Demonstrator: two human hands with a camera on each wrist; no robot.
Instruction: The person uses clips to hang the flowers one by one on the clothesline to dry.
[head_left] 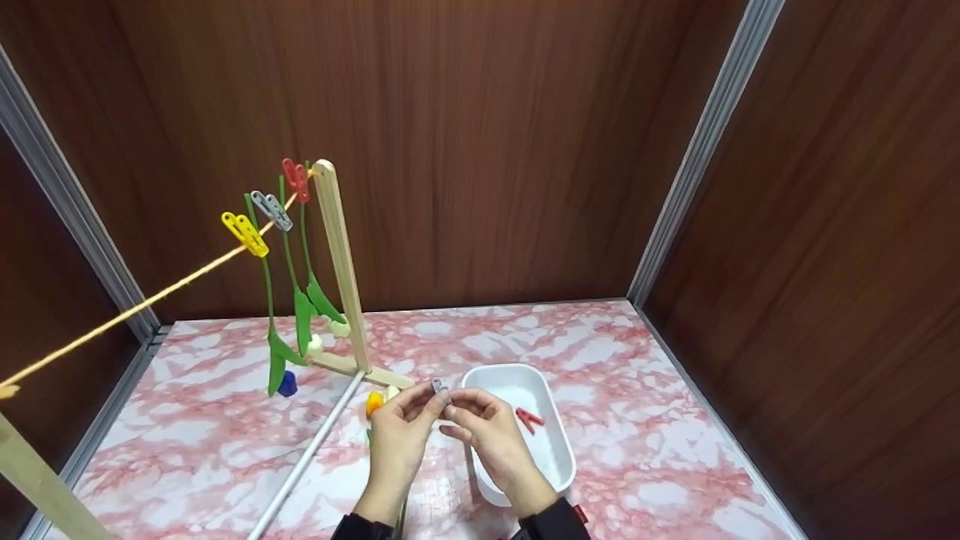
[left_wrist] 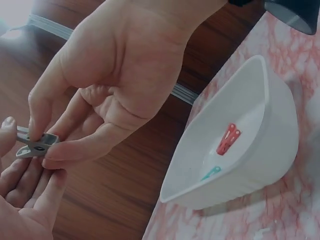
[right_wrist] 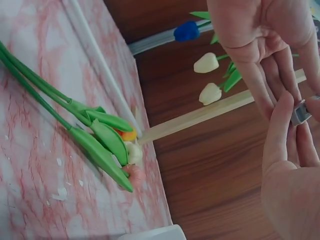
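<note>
A grey clothespin (head_left: pixel 439 385) is held up in front of the wooden stand, between both hands. My left hand (head_left: pixel 401 431) pinches it from one side with thumb and fingers, and my right hand (head_left: pixel 491 431) grips it from the other. In the left wrist view the clothespin (left_wrist: pixel 39 146) shows its spring and side, with fingertips of both hands on it. Beneath the right hand stands a white tray (head_left: pixel 559 427) with a red clothespin (head_left: pixel 529 418) in it; a teal clothespin (left_wrist: pixel 211 173) also lies there.
A rope (head_left: pixel 165 292) runs to a wooden post (head_left: pixel 341 262). Yellow (head_left: pixel 245 234), grey (head_left: pixel 271 211) and red clothespins (head_left: pixel 295 180) clip tulips upside down on it. Several loose tulips (right_wrist: pixel 107 135) lie on the table. A white rod (head_left: pixel 311 450) runs along the stand's base.
</note>
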